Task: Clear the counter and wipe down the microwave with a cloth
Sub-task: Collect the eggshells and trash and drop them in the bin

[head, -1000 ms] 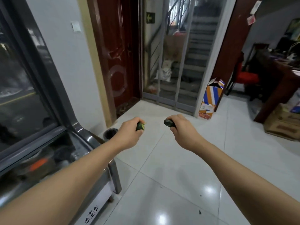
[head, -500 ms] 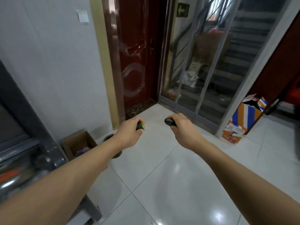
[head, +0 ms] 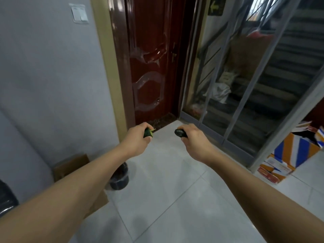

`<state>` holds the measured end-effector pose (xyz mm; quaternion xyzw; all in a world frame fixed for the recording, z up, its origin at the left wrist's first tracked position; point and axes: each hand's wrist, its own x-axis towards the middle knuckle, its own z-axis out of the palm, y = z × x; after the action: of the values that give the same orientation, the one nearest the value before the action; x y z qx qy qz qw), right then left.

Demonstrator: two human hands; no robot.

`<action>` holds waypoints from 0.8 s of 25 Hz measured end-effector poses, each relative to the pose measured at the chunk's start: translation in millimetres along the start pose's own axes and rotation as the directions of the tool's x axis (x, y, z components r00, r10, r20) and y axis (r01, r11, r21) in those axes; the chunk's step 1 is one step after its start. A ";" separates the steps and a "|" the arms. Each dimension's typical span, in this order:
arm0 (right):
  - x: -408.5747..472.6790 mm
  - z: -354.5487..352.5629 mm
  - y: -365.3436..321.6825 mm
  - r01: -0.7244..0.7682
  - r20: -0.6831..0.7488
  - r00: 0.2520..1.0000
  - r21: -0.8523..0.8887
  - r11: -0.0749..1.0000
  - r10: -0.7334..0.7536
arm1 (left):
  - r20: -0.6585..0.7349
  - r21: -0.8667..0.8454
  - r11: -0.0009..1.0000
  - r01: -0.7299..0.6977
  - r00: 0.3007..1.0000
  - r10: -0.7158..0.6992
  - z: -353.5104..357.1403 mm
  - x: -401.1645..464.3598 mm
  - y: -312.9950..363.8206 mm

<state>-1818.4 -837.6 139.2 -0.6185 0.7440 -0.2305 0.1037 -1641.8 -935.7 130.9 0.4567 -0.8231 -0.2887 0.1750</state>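
Nearest, both forearms reach out from the bottom corners over pale floor tiles [head: 175, 199]. At about eight o'clock a small black bin [head: 120, 179] stands on the floor beside a brown cardboard box [head: 71, 166] against the wall, partly hidden under the left forearm. Further out, the left hand [head: 135, 141] is curled round a green scrap [head: 148, 133] with a pale cut face, perhaps a vegetable end, and the right hand [head: 194, 142] is curled round a dark rounded piece [head: 179, 132]; what that piece is cannot be told. The two hands are near each other but apart. Beyond them at twelve o'clock is a dark red door [head: 149, 58], and at three o'clock a striped carton [head: 289, 155]. Neither counter, microwave nor cloth is in view. This looks like the clearing step, scraps being carried to be thrown away. The next move probably calls for bringing both hands back over the bin at eight o'clock and letting go
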 end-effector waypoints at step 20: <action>347.9 47.3 124.8 0.481 0.354 0.784 0.171 0.860 -0.510 | -0.306 -0.150 0.854 0.498 0.798 -0.519 60.1 229.0 -17.7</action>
<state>-1980.8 -1168.5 84.5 -0.8209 0.5112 -0.1493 0.2063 -1782.9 -1119.4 78.8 0.6976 -0.6185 -0.2683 0.2425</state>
